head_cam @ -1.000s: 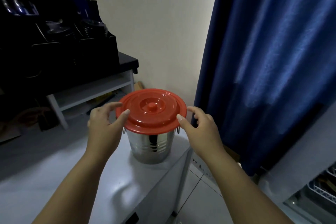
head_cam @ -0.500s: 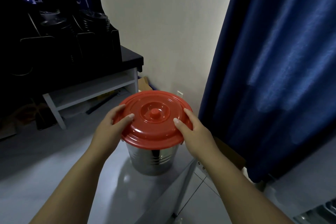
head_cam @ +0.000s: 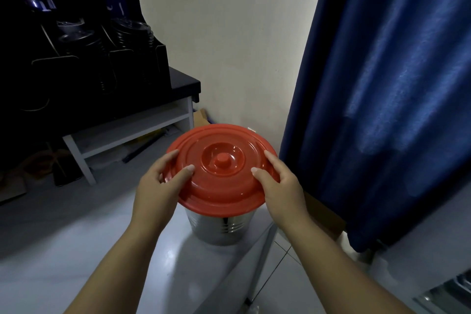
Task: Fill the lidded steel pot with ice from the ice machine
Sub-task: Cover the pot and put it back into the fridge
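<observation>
Fingers [head_cam: 271,158] of the right hand [head_cam: 281,186] curl over the right rim of the orange lid [head_cam: 221,168], thumb laid on top; the left hand [head_cam: 159,183] grips the opposite rim likewise. Between them the lid sits tilted over the steel pot [head_cam: 219,227], which stands on the pale desk [head_cam: 76,250]. Both forearms reach forward, converging on the pot beside a blue curtain [head_cam: 382,97].

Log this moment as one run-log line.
step: lid removal | left hand: holds lid edge | right hand: holds lid edge | pot: upright on counter | ice: none seen
</observation>
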Demonstrator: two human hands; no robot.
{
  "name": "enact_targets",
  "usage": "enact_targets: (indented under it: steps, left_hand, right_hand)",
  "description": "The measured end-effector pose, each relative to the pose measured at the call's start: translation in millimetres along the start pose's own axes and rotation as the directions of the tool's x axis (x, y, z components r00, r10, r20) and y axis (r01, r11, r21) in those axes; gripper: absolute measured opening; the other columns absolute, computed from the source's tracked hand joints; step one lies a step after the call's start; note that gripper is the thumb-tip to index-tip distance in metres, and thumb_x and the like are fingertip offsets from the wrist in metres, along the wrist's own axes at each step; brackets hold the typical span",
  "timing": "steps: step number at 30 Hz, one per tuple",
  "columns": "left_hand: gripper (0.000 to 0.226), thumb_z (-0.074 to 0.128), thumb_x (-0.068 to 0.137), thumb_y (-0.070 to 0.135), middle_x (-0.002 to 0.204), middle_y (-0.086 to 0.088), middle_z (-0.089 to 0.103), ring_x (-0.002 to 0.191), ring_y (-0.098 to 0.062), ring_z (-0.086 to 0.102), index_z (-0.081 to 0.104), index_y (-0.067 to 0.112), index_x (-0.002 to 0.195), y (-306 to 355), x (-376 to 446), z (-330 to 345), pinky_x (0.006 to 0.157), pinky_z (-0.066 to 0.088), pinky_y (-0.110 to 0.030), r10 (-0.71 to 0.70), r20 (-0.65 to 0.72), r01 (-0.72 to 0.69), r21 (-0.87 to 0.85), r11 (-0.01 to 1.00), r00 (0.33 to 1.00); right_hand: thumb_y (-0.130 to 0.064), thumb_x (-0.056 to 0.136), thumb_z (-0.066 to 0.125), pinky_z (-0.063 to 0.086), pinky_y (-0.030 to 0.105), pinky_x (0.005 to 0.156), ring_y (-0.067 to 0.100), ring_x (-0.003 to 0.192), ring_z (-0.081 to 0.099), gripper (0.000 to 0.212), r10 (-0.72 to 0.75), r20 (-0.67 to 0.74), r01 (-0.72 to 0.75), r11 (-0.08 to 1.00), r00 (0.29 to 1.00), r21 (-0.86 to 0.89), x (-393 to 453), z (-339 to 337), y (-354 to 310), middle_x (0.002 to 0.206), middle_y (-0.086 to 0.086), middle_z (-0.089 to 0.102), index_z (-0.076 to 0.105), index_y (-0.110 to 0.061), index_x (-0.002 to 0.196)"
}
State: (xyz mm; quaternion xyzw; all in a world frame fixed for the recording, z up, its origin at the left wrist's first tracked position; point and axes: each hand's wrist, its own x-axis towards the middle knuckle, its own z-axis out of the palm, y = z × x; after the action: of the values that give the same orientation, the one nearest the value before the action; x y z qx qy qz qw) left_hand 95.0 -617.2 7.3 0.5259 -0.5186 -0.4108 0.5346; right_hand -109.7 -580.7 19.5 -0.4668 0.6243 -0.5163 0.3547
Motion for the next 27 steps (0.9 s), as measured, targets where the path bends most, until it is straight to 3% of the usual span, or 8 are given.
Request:
enact_targets:
  steps: [4, 10, 14, 17, 20, 23, 27]
  left_hand:
    - [0.049, 0.073, 0.074, 0.038, 0.121, 0.008, 0.059, 0.111, -0.018, 0.058, 0.056, 0.04, 0.12, 10, -17, 1, 0.094, 0.049, -0.043, 0.057, 0.027, -0.056, -0.026, 0.998, 0.998]
    - [0.046, 0.071, 0.073, 0.04, 0.108, 0.026, 0.056, 0.109, -0.011, 0.058, 0.055, 0.044, 0.116, 27, -52, 13, 0.094, 0.05, -0.041, 0.086, 0.088, -0.081, -0.059, 0.995, 0.992]
    - [0.05, 0.07, 0.065, 0.053, 0.115, 0.017, 0.06, 0.108, -0.015, 0.06, 0.057, 0.049, 0.113, 28, -76, 23, 0.092, 0.051, -0.044, 0.073, 0.157, -0.062, -0.069, 0.996, 0.985]
    - [0.046, 0.072, 0.067, 0.05, 0.112, 0.017, 0.062, 0.104, -0.015, 0.062, 0.059, 0.046, 0.111, 27, -95, 35, 0.09, 0.052, -0.043, 0.065, 0.218, -0.045, -0.097, 0.994, 0.974]
    - [0.048, 0.071, 0.069, 0.047, 0.108, 0.023, 0.06, 0.103, -0.011, 0.062, 0.058, 0.042, 0.115, 27, -113, 50, 0.091, 0.052, -0.041, 0.054, 0.296, -0.024, -0.103, 0.994, 0.954]
    - [0.053, 0.07, 0.065, 0.051, 0.112, 0.017, 0.062, 0.103, -0.013, 0.063, 0.058, 0.042, 0.115, 26, -129, 66, 0.089, 0.053, -0.041, 0.038, 0.381, 0.008, -0.118, 0.993, 0.924]
    - [0.054, 0.069, 0.068, 0.051, 0.117, 0.012, 0.061, 0.106, -0.015, 0.062, 0.055, 0.042, 0.12, 23, -148, 92, 0.089, 0.053, -0.042, 0.028, 0.488, 0.031, -0.112, 0.993, 0.872]
  right_hand:
    - [-0.03, 0.088, 0.063, 0.04, 0.009, 0.084, 0.004, 0.117, 0.052, 0.053, -0.038, -0.058, 0.04, 0.999, 0.998, 0.029, -12, -13, -4, 0.131, -0.013, 0.054, 0.047, -0.032, 0.139]
    - [-0.03, 0.084, 0.068, 0.045, 0.02, 0.094, 0.002, 0.114, 0.055, 0.051, -0.045, -0.15, 0.059, 0.994, 0.988, 0.093, -47, -41, -3, 0.128, -0.014, 0.058, 0.054, -0.033, 0.133]
    - [-0.031, 0.08, 0.072, 0.045, 0.033, 0.102, 0.003, 0.114, 0.057, 0.049, -0.024, -0.248, 0.047, 0.995, 0.968, 0.087, -77, -63, 5, 0.124, -0.014, 0.062, 0.059, -0.034, 0.127]
    - [-0.036, 0.074, 0.074, 0.046, 0.037, 0.102, 0.005, 0.112, 0.059, 0.05, 0.009, -0.322, 0.018, 0.997, 0.947, 0.08, -101, -81, 13, 0.121, -0.014, 0.064, 0.062, -0.036, 0.122]
    - [-0.037, 0.073, 0.074, 0.047, 0.037, 0.1, 0.007, 0.111, 0.06, 0.049, 0.046, -0.381, -0.014, 0.996, 0.923, 0.087, -127, -100, 21, 0.12, -0.012, 0.065, 0.062, -0.038, 0.121]
    - [-0.028, 0.078, 0.074, 0.048, 0.035, 0.099, 0.007, 0.11, 0.06, 0.048, 0.072, -0.449, -0.024, 0.993, 0.89, 0.113, -150, -119, 30, 0.121, -0.011, 0.064, 0.061, -0.032, 0.124]
    - [-0.038, 0.071, 0.075, 0.046, 0.035, 0.1, 0.01, 0.115, 0.058, 0.053, 0.098, -0.529, -0.051, 0.993, 0.843, 0.104, -176, -143, 40, 0.124, -0.009, 0.063, 0.062, -0.034, 0.122]
